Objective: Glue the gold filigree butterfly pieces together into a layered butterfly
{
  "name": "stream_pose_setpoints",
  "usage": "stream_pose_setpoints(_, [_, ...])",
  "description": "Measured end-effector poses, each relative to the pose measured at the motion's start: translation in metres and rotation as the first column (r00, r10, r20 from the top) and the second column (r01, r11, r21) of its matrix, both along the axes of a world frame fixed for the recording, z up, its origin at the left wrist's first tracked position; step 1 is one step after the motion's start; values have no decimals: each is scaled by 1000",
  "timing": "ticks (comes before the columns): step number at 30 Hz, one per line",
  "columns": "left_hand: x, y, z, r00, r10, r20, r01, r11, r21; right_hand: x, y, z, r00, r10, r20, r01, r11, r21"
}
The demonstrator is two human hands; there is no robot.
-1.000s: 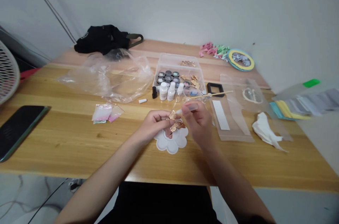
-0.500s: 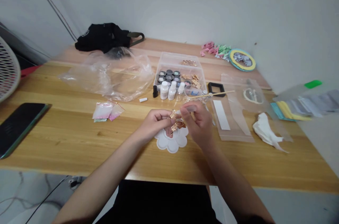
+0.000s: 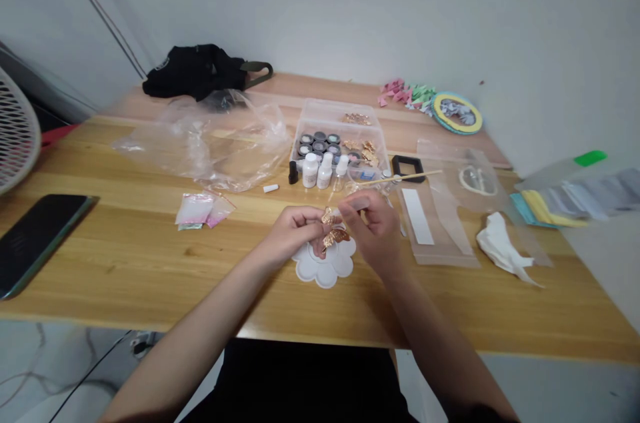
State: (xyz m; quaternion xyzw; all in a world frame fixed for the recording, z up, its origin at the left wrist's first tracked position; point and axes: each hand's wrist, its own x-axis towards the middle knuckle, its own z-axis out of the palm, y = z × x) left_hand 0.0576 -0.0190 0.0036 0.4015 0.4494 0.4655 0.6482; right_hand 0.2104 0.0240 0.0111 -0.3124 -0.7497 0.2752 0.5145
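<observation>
Over the white flower-shaped palette [image 3: 324, 274], my left hand [image 3: 294, 234] pinches a shiny gold butterfly-shaped metal piece [image 3: 336, 236] between thumb and fingers. My right hand [image 3: 376, 231] is closed around a small translucent tube [image 3: 361, 203], its whitish tip pointing left against or very near the upper part of the gold piece; I cannot tell whether they touch. Just beyond the hands stand white bottles [image 3: 310, 171] and a clear spray bottle [image 3: 341, 170]. A small white cap [image 3: 271, 188] lies on the table to the left.
Behind the bottles is an open clear plastic box [image 3: 336, 118] with dark round jars and gold pieces. A thin wooden stick [image 3: 415, 176] lies near a black square frame [image 3: 409, 160]. A phone [image 3: 43, 243], plastic bag [image 3: 240, 150], crumpled tissue [image 3: 500, 246] and sachets [image 3: 195, 208] surround.
Almost nothing differs. The tube in my right hand and the gold piece in my left have shifted only very slightly.
</observation>
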Motion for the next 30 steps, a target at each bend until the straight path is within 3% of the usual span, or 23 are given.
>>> stream_pose_setpoints(30, [-1, -1, 0, 999, -29, -12, 30, 999, 19, 2, -1, 4, 1000, 25, 15, -25, 1000, -12])
